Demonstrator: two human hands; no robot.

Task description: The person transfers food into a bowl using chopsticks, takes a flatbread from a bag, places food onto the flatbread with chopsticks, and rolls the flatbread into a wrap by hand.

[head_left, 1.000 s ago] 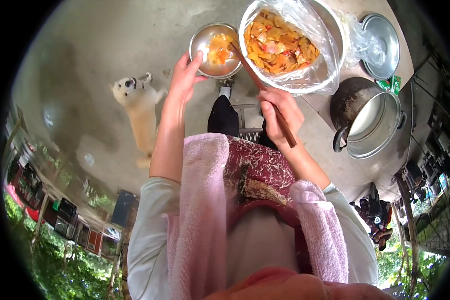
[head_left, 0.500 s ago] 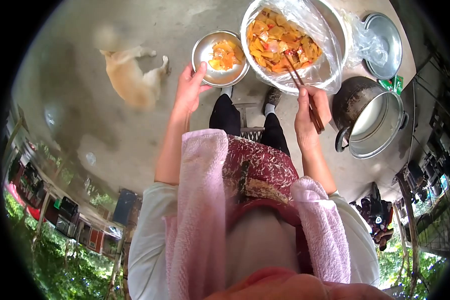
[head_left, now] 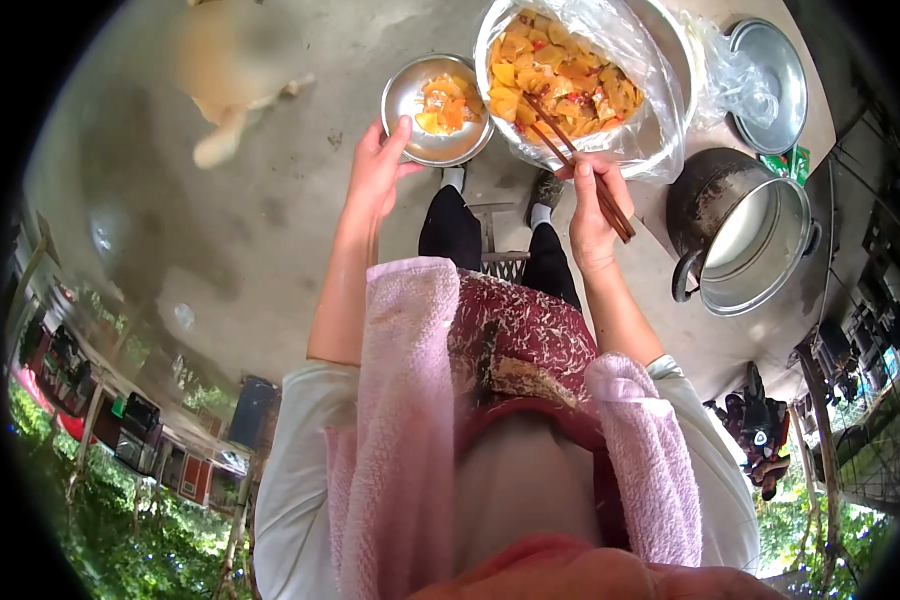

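Observation:
My left hand (head_left: 378, 170) is closed on the rim of a small metal bowl (head_left: 405, 92), which holds some orange and yellow sliced food (head_left: 448, 104). Brown chopsticks (head_left: 610, 207) are gripped in my right hand (head_left: 598, 200). Their tips reach into a heap of sliced orange food (head_left: 560, 75) with red bits. That heap lies in a large white tub (head_left: 682, 60) lined with clear plastic (head_left: 650, 100), just right of the small bowl.
A dark two-handled pot (head_left: 700, 195) with whitish contents stands at the right. Beyond it lie a metal lid (head_left: 775, 75), crumpled plastic (head_left: 735, 80) and a green packet (head_left: 798, 163). A blurred tan dog (head_left: 225, 85) is on the floor at the upper left.
My right hand moved from the small bowl over to the tub, then slightly left, with the chopstick tips now in its food. The dog moved up and away. The small bowl shifted only slightly.

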